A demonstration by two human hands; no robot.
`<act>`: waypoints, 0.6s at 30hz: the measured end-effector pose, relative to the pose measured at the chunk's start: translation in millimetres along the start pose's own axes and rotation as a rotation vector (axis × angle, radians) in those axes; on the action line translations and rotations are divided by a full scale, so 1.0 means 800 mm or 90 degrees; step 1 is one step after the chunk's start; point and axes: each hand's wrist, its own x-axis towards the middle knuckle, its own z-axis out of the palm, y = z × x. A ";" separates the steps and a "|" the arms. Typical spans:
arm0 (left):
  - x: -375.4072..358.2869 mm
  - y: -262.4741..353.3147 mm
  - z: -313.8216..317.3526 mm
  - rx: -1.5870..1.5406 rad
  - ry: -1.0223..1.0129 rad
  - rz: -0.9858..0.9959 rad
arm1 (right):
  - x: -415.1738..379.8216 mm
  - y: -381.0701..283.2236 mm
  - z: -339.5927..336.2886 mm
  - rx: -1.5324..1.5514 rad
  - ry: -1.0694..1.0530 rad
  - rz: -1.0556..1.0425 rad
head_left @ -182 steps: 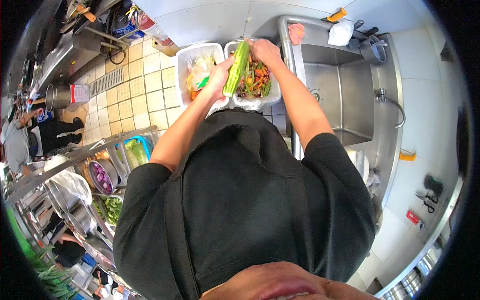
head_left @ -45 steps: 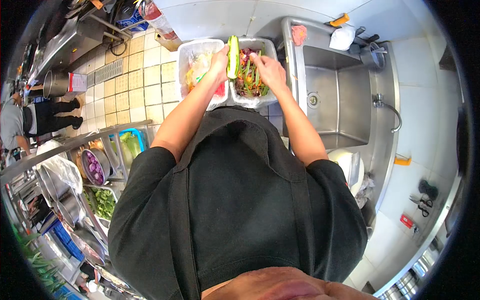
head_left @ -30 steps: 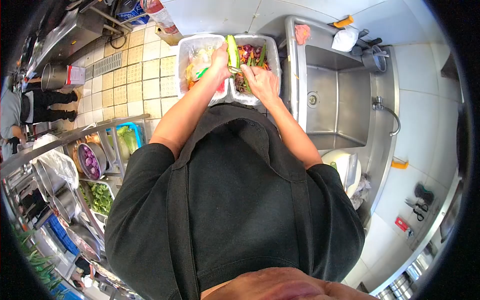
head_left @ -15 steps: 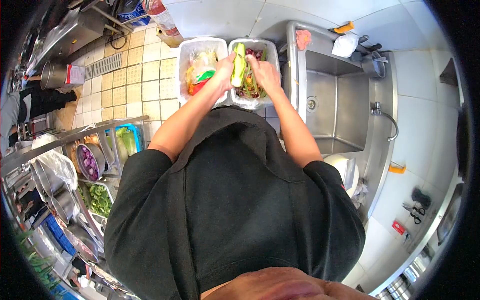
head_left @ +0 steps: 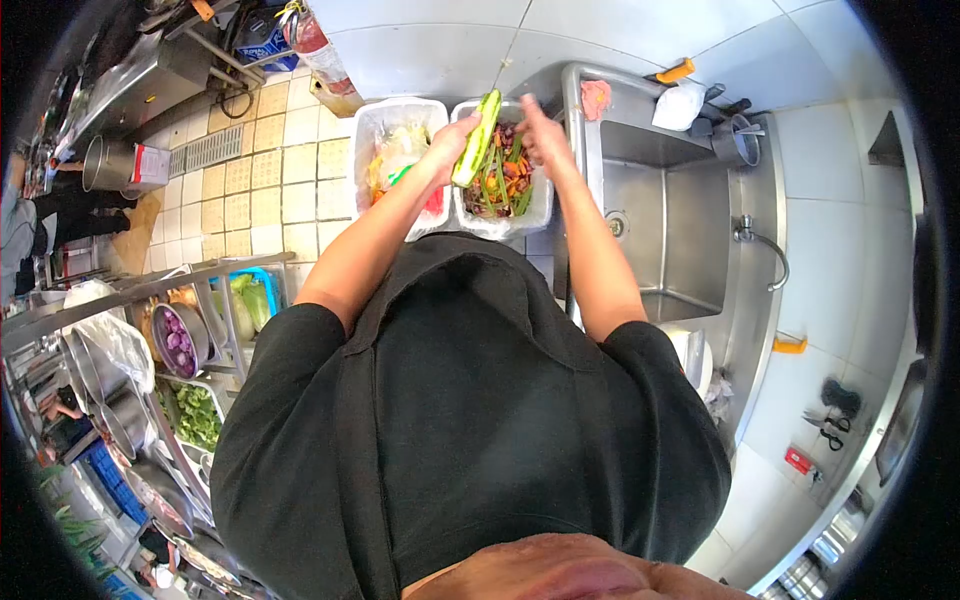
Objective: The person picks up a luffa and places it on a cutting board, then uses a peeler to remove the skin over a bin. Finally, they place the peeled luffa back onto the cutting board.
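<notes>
My left hand (head_left: 452, 148) is closed around a long green vegetable, like a halved cucumber or zucchini (head_left: 478, 140), its pale cut face showing. The piece is tilted above the inner edges of two lined bins. To its right and apart from it, my right hand (head_left: 543, 140) hovers over the right bin (head_left: 500, 228), blurred, one finger stretched out, with nothing visible in it. Green stalks, orange bits and dark purple scraps (head_left: 505, 180) lie in that bin. In the left bin (head_left: 362, 160) are clear plastic and red, yellow and green waste.
A steel sink (head_left: 680, 240) with a faucet (head_left: 750, 230) is on the right. At left, a metal rack (head_left: 150, 290) holds a pot of purple onions (head_left: 178, 340) and leafy greens (head_left: 195, 412). A fire extinguisher (head_left: 318, 50) stands behind. Another person's dark-clothed legs (head_left: 75, 225) show far left.
My right hand has moved off the green vegetable to the right and up. My left hand still holds the vegetable, now with its pale cut face more visible. The camera view has shifted slightly.
</notes>
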 end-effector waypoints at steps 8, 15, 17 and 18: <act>0.016 -0.022 -0.001 -0.081 -0.003 0.040 | -0.029 0.018 0.027 0.144 0.101 -0.160; 0.011 -0.010 -0.015 -0.102 0.039 0.025 | -0.008 0.035 0.001 -0.200 0.135 -0.239; 0.011 -0.009 -0.018 -0.113 0.042 0.008 | -0.013 0.048 0.007 -0.383 0.220 -0.327; 0.014 -0.010 -0.020 -0.123 0.045 0.005 | -0.048 0.026 0.014 -0.388 0.204 -0.306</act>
